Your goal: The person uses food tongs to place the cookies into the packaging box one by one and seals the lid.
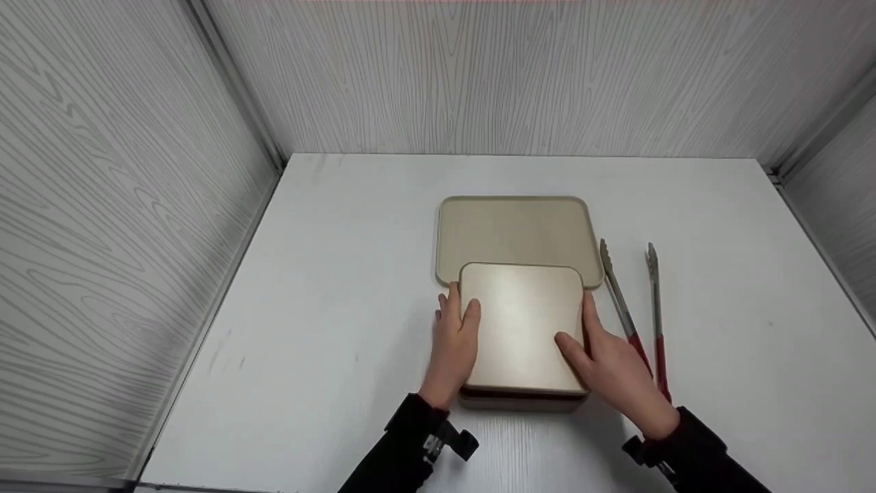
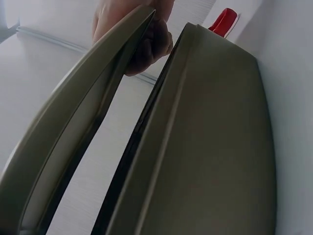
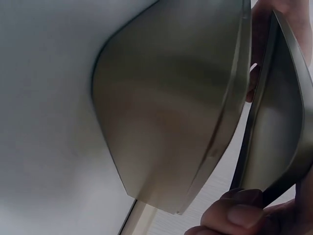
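Observation:
Both hands hold a gold rectangular tin lid (image 1: 523, 322) level over a matching deep tin box (image 1: 523, 402). My left hand (image 1: 454, 346) grips the left edge, thumb on top and fingers along the side. At the right edge my right hand (image 1: 612, 370) grips it the same way, its thumb lying on the top face. From the left wrist, a gap shows between the lid (image 2: 63, 127) and the box (image 2: 210, 137). The right wrist view also shows the lid (image 3: 276, 112) apart from the box (image 3: 166, 103), its hollow underside partly visible. The box's inside is hidden.
Behind the box lies a flat beige tray (image 1: 513, 229) with a raised rim, its front edge partly covered by the lid. Metal tongs (image 1: 621, 301) with red handles lie spread beside my right hand. Wood-grain panels (image 1: 479, 82) enclose the white table (image 1: 328, 274).

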Motion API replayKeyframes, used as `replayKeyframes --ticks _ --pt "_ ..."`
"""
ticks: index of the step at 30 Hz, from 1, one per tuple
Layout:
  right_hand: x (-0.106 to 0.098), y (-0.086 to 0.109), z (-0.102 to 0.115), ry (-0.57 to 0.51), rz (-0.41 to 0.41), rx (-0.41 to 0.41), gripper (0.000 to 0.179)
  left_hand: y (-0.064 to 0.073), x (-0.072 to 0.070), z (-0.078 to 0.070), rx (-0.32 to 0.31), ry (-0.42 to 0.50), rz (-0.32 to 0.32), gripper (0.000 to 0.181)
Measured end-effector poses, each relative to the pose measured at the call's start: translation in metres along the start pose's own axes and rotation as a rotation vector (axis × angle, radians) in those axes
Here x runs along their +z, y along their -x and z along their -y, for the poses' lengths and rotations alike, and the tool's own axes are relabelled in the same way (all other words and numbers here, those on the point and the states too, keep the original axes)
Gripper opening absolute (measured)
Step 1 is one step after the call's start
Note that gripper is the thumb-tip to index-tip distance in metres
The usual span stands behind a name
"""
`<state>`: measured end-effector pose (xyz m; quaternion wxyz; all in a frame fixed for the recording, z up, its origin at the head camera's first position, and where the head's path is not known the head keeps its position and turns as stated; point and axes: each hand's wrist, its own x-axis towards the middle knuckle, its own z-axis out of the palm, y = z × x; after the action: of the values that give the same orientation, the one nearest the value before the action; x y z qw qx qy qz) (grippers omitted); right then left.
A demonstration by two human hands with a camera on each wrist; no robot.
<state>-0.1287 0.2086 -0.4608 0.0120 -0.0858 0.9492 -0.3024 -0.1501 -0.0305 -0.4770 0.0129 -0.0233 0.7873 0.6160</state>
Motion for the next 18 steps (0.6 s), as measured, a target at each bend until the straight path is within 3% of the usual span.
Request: replayKeyframes --ticks 5,13,18 --pt "0.006 -0.003 -0.006 0.019 0.025 0.009 0.087 -0.004 0.003 0.009 -0.036 0.0 0.011 0.071" --pt "0.011 -0.006 -0.012 0.058 0.066 0.019 0.089 -0.008 0.006 0.02 -0.01 0.044 0.033 0.067" --pt "0.012 -0.007 -0.012 0.077 0.06 0.013 0.087 -0.009 0.005 0.022 -0.036 0.052 0.047 0.066"
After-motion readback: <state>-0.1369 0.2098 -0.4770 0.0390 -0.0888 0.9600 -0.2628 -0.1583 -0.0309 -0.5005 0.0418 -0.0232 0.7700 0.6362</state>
